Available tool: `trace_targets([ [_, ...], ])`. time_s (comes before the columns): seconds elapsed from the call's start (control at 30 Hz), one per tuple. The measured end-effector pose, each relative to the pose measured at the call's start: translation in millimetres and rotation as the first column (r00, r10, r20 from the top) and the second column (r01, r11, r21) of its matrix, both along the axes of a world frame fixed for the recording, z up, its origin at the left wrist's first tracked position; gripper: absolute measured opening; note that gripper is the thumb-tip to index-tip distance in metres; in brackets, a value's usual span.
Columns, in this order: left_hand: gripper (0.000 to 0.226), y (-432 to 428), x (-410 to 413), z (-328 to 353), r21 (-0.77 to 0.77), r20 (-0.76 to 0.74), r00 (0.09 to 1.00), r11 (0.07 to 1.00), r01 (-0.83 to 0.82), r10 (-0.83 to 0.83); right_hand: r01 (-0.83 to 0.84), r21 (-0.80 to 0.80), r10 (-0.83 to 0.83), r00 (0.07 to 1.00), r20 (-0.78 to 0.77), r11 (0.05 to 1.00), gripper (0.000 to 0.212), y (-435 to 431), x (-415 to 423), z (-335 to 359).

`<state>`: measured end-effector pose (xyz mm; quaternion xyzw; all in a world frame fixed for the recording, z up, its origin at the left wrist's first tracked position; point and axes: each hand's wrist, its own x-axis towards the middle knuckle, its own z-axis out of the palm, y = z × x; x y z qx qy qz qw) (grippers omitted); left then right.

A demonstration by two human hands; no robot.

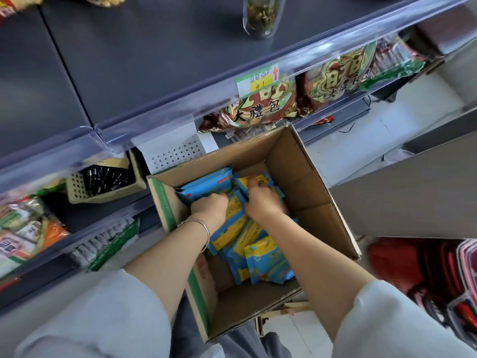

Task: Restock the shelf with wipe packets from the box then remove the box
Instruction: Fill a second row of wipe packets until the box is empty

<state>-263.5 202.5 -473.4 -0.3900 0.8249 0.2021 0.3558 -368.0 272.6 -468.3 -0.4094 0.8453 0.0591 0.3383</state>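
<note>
Dark metal shelving (116, 60) faces us; inside the open cardboard box (309, 182), our left hand (209, 208) and right hand (263, 201) both curl round glossy blue-and-yellow wipe packets (265, 262).

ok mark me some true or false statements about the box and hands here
1. The left hand and right hand are both down inside the box. True.
2. The box is empty. False: blue and yellow wipe packets lie in it, and both hands are curled onto them.
3. The bracelet is on the right wrist. False: it is on the left wrist.
4. A clear jar stands on the dark top shelf. True.
</note>
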Motion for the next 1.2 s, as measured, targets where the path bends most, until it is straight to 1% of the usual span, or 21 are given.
trace_targets([
  [0.1,0.042,-1.6,0.6,11.5,0.032,-0.023,1.0,0.999,-0.013,0.013,0.015,-0.036,-0.017,0.998,-0.055,0.999,0.046,4.0,-2.3,9.3],
  [0.17,0.042,-4.3,1.5,22.1,0.025,-0.063,0.998,0.999,-0.024,0.026,0.068,-0.068,-0.072,0.996,-0.055,0.995,0.038,6.6,-6.7,22.3],
  [0.23,0.034,-8.1,1.2,37.4,-0.011,-0.119,0.993,1.0,-0.006,0.004,0.134,-0.097,-0.137,0.99,-0.021,0.986,0.031,9.2,-10.7,40.8],
  [0.3,0.013,-12.2,-1.5,56.7,-0.055,-0.197,0.98,0.998,-0.001,-0.01,0.158,-0.126,-0.159,0.987,-0.001,0.979,0.03,11.5,-12.5,60.5],
  [0.33,0.01,-14.4,-3.8,67.7,-0.072,-0.229,0.973,0.997,-0.006,-0.011,0.161,-0.139,-0.162,0.987,0.003,0.977,0.031,12.4,-12.9,70.0],
  [0.4,0.017,-18.8,-9.8,90.1,-0.105,-0.274,0.961,0.994,-0.007,-0.022,0.165,-0.173,-0.169,0.986,-0.004,0.971,0.027,12.7,-14.6,89.1],
  [0.5,0.008,-24.1,-19.5,124.9,-0.155,-0.323,0.945,0.988,-0.005,-0.046,0.15,-0.238,-0.164,0.986,-0.042,0.959,0.02,12.5,-21.5,120.8],
  [0.57,0.008,-25.8,-25.2,147.8,-0.189,-0.35,0.935,0.982,-0.009,-0.058,0.132,-0.277,-0.164,0.982,-0.095,0.952,0.024,13.4,-28.0,144.7],
  [0.63,0.006,-26.0,-30.2,170.6,-0.221,-0.384,0.92,0.975,-0.01,-0.078,0.126,-0.315,-0.181,0.972,-0.152,0.941,0.033,15.3,-35.4,168.9],
  [0.67,0.004,-25.7,-32.1,182.7,-0.243,-0.4,0.912,0.97,-0.012,-0.089,0.137,-0.342,-0.202,0.966,-0.162,0.93,0.038,17.2,-39.7,181.1],
  [0.7,0.009,-25.6,-34.2,195.0,-0.273,-0.416,0.904,0.962,-0.018,-0.101,0.168,-0.38,-0.238,0.961,-0.144,0.909,0.04,19.3,-44.4,192.9],
  [0.77,0.016,-25.0,-36.2,219.9,-0.335,-0.441,0.888,0.942,-0.033,-0.126,0.27,-0.481,-0.33,0.943,-0.042,0.834,0.04,23.9,-54.5,214.3],
  [0.8,0.015,-24.5,-36.4,232.9,-0.359,-0.456,0.88,0.932,-0.044,-0.134,0.33,-0.531,-0.375,0.927,0.025,0.78,0.04,26.0,-59.6,224.8],
  [0.87,0.01,-22.1,-35.4,260.4,-0.394,-0.486,0.861,0.917,-0.064,-0.149,0.446,-0.617,-0.44,0.881,0.175,0.648,0.038,29.2,-68.9,244.4],
  [0.9,0.011,-20.5,-34.3,274.2,-0.414,-0.503,0.849,0.907,-0.074,-0.16,0.498,-0.654,-0.455,0.854,0.254,0.57,0.038,30.6,-72.5,254.2],
  [0.97,0.013,-18.9,-31.6,299.8,-0.459,-0.529,0.827,0.884,-0.09,-0.19,0.596,-0.689,-0.462,0.788,0.406,0.411,0.037,32.7,-79.0,272.1],
  [1.03,0.014,-18.5,-28.1,325.3,-0.507,-0.551,0.807,0.854,-0.122,-0.211,0.679,-0.686,-0.42,0.721,0.552,0.264,0.036,33.3,-83.7,286.6],
  [1.07,0.015,-18.4,-25.9,337.6,-0.529,-0.564,0.795,0.837,-0.14,-0.224,0.7,-0.683,-0.389,0.7,0.599,0.207,0.036,33.4,-85.1,293.1],
  [1.13,0.015,-18.7,-21.6,360.7,-0.569,-0.595,0.761,0.804,-0.17,-0.26,0.714,-0.684,-0.36,0.684,0.635,0.151,0.039,32.7,-86.0,306.1],
  [1.2,0.015,-17.9,-16.7,380.2,-0.604,-0.618,0.73,0.77,-0.205,-0.291,0.706,-0.696,-0.337,0.691,0.639,0.129,0.039,31.6,-84.4,320.2],
])
